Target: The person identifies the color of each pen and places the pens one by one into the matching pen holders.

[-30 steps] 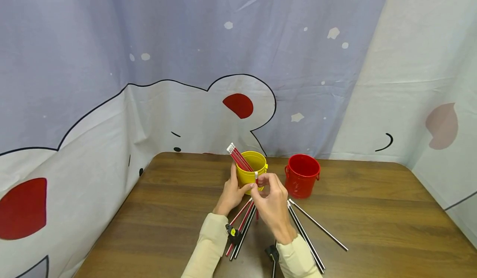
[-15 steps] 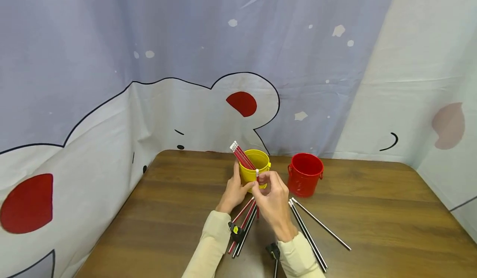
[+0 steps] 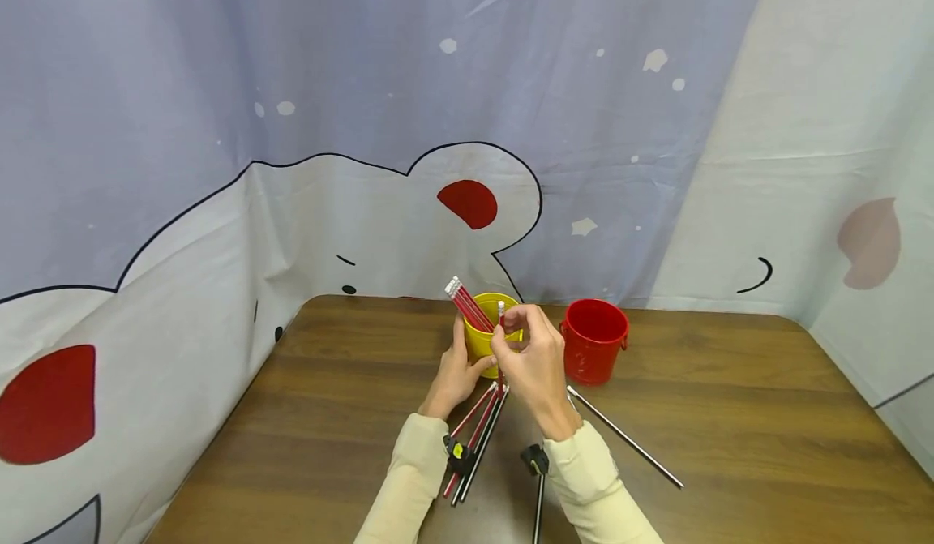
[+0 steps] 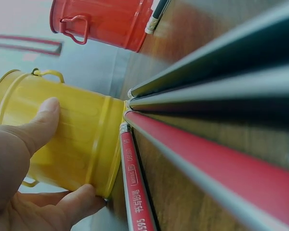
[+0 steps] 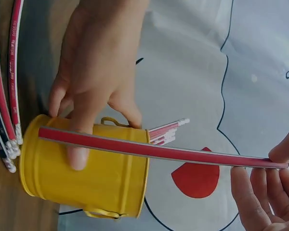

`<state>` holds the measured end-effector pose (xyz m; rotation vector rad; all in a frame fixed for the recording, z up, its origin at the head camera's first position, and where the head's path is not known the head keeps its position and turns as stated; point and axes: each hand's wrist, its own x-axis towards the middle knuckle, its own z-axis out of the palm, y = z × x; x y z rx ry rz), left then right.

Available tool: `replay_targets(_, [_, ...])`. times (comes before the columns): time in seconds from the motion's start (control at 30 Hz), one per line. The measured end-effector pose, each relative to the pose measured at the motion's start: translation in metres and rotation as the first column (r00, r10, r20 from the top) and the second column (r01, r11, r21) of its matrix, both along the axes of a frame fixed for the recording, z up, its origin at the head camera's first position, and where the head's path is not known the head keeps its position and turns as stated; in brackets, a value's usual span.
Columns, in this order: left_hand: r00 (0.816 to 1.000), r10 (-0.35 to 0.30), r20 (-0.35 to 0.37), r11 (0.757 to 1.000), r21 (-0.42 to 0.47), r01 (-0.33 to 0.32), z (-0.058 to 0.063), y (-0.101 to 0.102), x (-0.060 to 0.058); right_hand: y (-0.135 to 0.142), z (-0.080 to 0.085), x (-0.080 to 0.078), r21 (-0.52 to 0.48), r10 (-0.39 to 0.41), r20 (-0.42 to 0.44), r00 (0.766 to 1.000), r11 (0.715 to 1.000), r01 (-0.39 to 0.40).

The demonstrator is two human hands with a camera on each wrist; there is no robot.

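Note:
My left hand (image 3: 454,378) holds the small yellow bucket (image 3: 477,344) by its left side, thumb across the front wall. Several red pencils (image 3: 470,305) lean inside it, white eraser ends up. In front of the bucket, my right hand (image 3: 536,357) pinches another red pencil (image 5: 183,154) near its eraser end. That pencil points down and crosses the yellow wall in the right wrist view. Close to the bucket's base, red pencils (image 4: 133,178) and black pencils (image 3: 485,443) lie on the table, eraser ends toward the bucket.
A red bucket (image 3: 594,343) stands on the wooden table (image 3: 744,398), right of the yellow one. One dark pencil (image 3: 629,440) lies slanted in front of it, and another (image 3: 539,507) lies near the right wrist. A printed curtain (image 3: 350,220) hangs behind the table.
My right hand has risen with the red pencil, whose eraser end now shows above the front of the bucket's rim. My left hand keeps its hold on the bucket.

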<state>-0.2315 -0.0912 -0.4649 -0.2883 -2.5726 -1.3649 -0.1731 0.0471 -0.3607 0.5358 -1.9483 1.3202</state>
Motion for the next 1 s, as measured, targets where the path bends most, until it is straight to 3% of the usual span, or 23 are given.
replay_targets(0.57, [0.999,0.002,0.054,0.999,0.036,-0.004,0.0,-0.002,-0.001,-0.002,0.048,-0.032,0.018,0.031,-0.079,0.996,0.999,-0.029])
replay_targets(0.77, [0.996,-0.009,0.092,0.998,0.062,0.003,-0.001,0.0,0.0,-0.002,0.057,-0.042,0.024,0.033,-0.097,0.995,0.999,-0.031])
replay_targets(1.0, [0.997,-0.005,0.074,0.999,0.048,0.002,0.0,0.0,-0.002,-0.001,0.068,-0.05,0.034,0.022,-0.108,0.994,0.999,-0.018])
